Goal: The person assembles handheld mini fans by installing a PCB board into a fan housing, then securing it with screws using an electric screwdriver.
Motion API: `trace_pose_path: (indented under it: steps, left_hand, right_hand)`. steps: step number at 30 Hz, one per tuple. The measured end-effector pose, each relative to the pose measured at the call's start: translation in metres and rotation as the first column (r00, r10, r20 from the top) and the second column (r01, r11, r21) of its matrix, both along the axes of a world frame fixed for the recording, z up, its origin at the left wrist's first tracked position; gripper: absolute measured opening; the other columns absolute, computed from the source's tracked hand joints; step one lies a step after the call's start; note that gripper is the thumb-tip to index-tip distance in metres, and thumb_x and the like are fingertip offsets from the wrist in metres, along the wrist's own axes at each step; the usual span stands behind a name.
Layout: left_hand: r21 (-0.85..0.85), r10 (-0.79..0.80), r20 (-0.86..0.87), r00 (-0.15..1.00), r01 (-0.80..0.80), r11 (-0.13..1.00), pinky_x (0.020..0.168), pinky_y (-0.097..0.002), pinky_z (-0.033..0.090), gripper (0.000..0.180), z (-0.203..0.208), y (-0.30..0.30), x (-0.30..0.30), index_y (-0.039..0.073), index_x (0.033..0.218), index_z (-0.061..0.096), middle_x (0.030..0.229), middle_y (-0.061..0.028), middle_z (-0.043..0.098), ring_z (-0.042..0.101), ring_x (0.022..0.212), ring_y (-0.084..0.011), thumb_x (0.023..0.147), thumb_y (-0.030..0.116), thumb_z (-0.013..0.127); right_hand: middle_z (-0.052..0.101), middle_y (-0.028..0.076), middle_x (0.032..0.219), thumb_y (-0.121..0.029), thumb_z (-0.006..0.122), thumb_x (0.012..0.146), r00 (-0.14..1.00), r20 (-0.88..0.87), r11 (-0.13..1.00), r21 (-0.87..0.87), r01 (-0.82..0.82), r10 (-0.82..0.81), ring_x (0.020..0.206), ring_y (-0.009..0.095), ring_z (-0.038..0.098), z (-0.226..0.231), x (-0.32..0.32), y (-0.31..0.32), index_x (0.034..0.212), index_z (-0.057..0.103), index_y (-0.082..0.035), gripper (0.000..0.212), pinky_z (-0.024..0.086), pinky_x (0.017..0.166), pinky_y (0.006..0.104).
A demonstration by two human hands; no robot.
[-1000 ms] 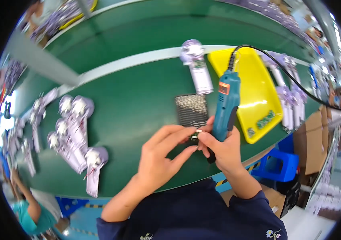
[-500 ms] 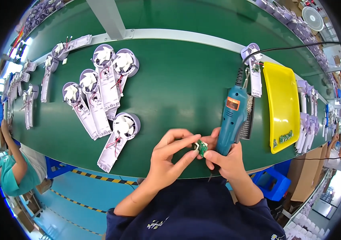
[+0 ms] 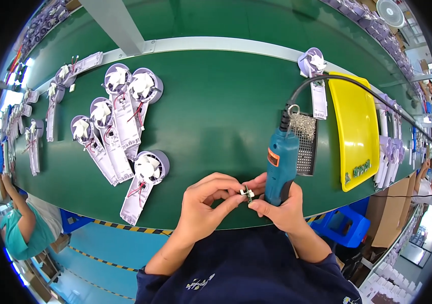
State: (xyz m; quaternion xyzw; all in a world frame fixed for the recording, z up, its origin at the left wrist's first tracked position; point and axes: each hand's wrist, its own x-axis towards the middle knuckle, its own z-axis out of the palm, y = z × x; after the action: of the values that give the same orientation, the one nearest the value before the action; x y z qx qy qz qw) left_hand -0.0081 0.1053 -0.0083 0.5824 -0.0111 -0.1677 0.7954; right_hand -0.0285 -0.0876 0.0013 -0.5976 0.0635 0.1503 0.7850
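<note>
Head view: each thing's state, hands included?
Small green circuit board: held
Teal cylindrical electric screwdriver: held, black cord attached
Left hand: pinching board
Right hand: gripping screwdriver
Dark rectangular perforated tray: partly covered with silvery bits
Yellow rectangular plastic tray: partly filled, green boards at near end
Lilac plastic fan housings: open, white blades exposed

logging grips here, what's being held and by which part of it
The left hand and right hand hold a circuit board by its edges; the right also grips the teal power tool around its lower body.
</note>
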Motion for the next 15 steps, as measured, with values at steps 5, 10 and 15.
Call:
trace_pose_path:
  steps: [5,10,15]
  left_hand:
    - [-0.006,-0.061,0.053,0.997,0.062,0.998,0.081,-0.0276,0.06,0.015,-0.0009,0.0035,0.0038,-0.007,0.099,0.069,0.102,-0.0128,0.066,0.068,0.092,-0.0168,0.084,-0.012,0.07]
    - [-0.069,-0.099,0.037,0.994,0.101,0.992,0.083,-0.0284,0.06,0.016,-0.0062,0.0047,0.0063,-0.007,0.098,0.069,0.103,-0.0134,0.066,0.07,0.091,-0.0182,0.083,-0.012,0.07]
    - [-0.126,-0.111,0.041,0.993,0.115,0.985,0.081,-0.0285,0.061,0.014,-0.007,0.0053,0.0055,-0.009,0.097,0.068,0.102,-0.0145,0.066,0.07,0.089,-0.0191,0.083,-0.013,0.07]
  right_hand:
    - [0.068,0.018,0.116,0.006,0.075,0.083,0.998,0.016,0.998,0.011,-0.063,0.063,0.102,0.023,0.07,-0.0002,-0.0008,-0.005,0.121,0.056,0.006,0.042,0.058,0.087,0.0339]
    - [0.067,0.018,0.116,0.006,0.075,0.083,0.999,0.02,0.997,0.06,-0.045,0.044,0.1,0.023,0.07,-0.0024,-0.0022,-0.0049,0.12,0.056,0.006,0.042,0.058,0.082,0.0316]
    - [0.067,0.018,0.116,0.006,0.075,0.083,0.999,0.007,0.996,0.08,-0.035,0.034,0.099,0.023,0.071,-0.0044,-0.0063,-0.0053,0.119,0.056,0.005,0.041,0.057,0.076,0.0288]
